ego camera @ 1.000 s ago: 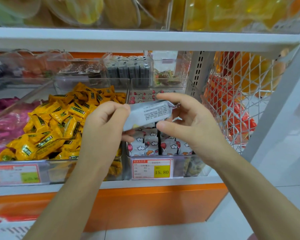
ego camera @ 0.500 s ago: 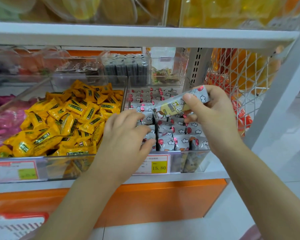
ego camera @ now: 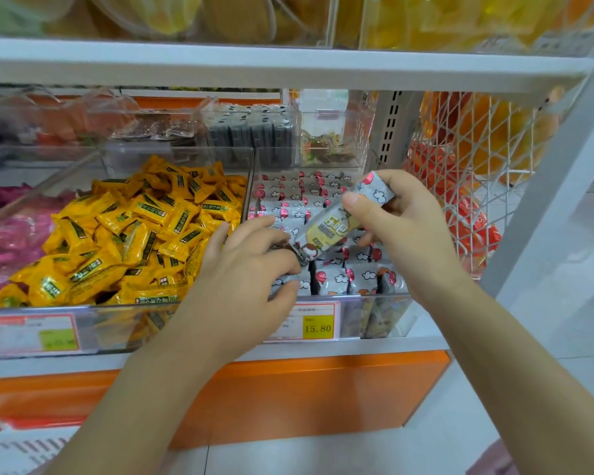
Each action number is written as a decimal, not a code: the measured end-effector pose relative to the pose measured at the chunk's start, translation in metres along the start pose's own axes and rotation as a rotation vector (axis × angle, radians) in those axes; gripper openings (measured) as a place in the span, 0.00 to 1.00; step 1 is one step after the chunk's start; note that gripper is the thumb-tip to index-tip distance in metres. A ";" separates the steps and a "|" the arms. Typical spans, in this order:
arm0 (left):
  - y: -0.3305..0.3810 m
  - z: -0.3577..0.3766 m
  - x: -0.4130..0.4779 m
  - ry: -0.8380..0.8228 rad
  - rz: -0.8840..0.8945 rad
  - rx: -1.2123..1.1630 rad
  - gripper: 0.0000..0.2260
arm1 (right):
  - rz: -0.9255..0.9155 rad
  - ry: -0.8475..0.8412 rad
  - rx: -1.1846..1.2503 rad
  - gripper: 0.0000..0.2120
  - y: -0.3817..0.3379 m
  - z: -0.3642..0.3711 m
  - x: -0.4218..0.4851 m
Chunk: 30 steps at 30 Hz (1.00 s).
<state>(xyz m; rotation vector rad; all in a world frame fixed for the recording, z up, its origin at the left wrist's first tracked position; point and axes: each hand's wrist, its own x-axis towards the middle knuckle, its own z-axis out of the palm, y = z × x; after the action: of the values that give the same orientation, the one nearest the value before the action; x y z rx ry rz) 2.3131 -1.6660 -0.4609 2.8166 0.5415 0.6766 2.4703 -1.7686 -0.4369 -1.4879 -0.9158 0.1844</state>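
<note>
My right hand (ego camera: 402, 228) pinches a grey snack packet (ego camera: 330, 228) with a yellow label and red-and-white cloud print. The packet is tilted, its lower end pointing down-left into a clear bin (ego camera: 374, 317). Rows of matching packets (ego camera: 299, 197) stand packed in that bin. My left hand (ego camera: 240, 269) reaches over the bin's front left corner, its fingers spread and lightly curved, their tips resting on the front rows just below the held packet's lower end. No packet is lifted by it.
A neighbouring clear bin holds a heap of yellow candies (ego camera: 134, 234), with pink packets (ego camera: 7, 234) further left. A 15.80 price tag (ego camera: 318, 325) is on the bin front. A white shelf (ego camera: 288, 63) overhangs closely. A wire basket (ego camera: 467, 166) of orange bags stands right.
Both hands held the packet up a second ago. My left hand let go and dropped onto the bin's rows, while my right hand turned the packet and lowered its end toward the bin.
</note>
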 end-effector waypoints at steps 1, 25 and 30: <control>0.000 0.000 0.000 0.006 0.004 -0.011 0.06 | -0.004 -0.012 -0.025 0.05 0.000 0.001 0.000; -0.013 -0.012 0.000 0.133 0.024 -0.095 0.03 | -0.349 -0.509 -0.973 0.13 0.010 0.026 -0.002; -0.012 -0.012 0.001 0.131 0.028 -0.068 0.01 | -0.225 -0.389 -0.775 0.16 0.001 0.023 0.022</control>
<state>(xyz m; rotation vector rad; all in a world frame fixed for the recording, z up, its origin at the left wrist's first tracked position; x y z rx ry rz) 2.3042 -1.6531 -0.4532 2.7348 0.4920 0.8731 2.4716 -1.7371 -0.4330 -2.0755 -1.5753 -0.0664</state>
